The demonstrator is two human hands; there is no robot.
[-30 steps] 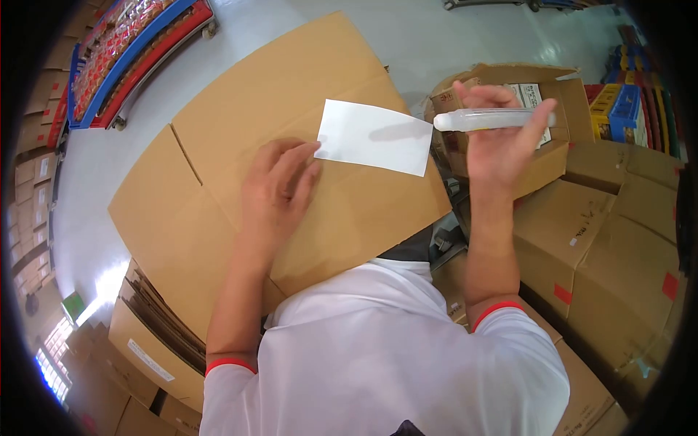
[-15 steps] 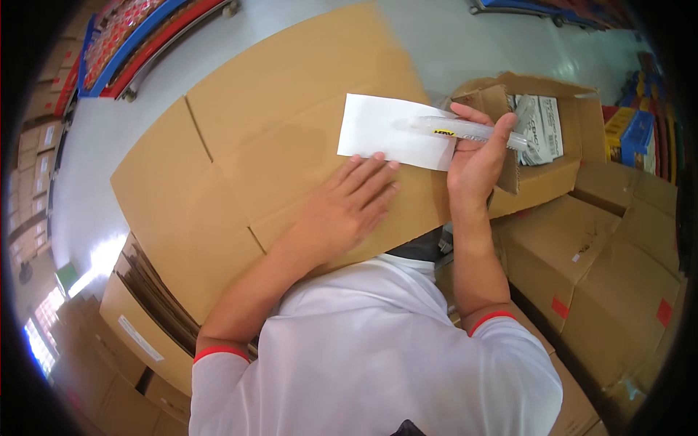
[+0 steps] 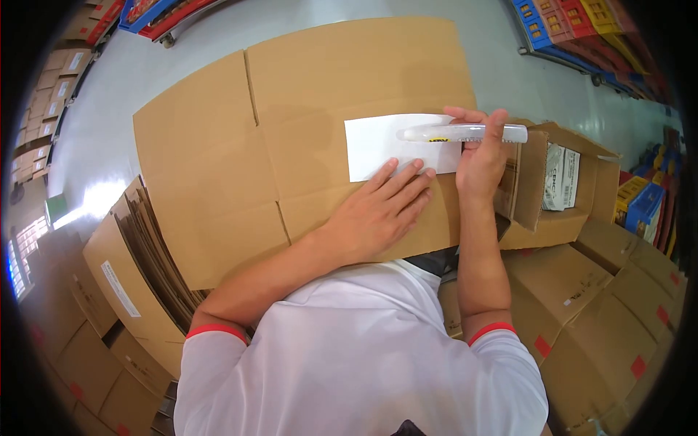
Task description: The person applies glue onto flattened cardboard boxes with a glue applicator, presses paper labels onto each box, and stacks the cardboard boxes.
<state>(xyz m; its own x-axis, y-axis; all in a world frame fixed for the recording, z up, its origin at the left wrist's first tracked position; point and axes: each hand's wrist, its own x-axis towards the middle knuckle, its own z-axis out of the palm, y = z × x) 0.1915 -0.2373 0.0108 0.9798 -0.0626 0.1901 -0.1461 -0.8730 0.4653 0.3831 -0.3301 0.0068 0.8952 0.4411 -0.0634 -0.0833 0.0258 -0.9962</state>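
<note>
A flattened cardboard sheet (image 3: pixel 218 167) lies in front of me, bearing a white paper slip (image 3: pixel 371 149). My left hand (image 3: pixel 389 207) rests flat on the cardboard with its fingers stretched out, and the fingertips overlap the slip's lower edge. At the slip's right end, my right hand (image 3: pixel 481 161) grips a clear, whitish glue tube (image 3: pixel 462 134) with a small yellow label. The tube lies almost level above the paper, its narrower end pointing left. Whether that end touches the slip, I cannot tell.
To the right stands an open carton (image 3: pixel 602 190) holding printed white packets (image 3: pixel 561 178). Closed cartons (image 3: pixel 560 283) with red tags sit below it. Folded cardboard (image 3: pixel 149 251) is stacked at the left. Crate carts (image 3: pixel 574 36) stand beyond on the grey floor.
My view has shifted, so the surroundings appear displaced. The tube is now more level. My left fingers reach further onto the paper slip.
</note>
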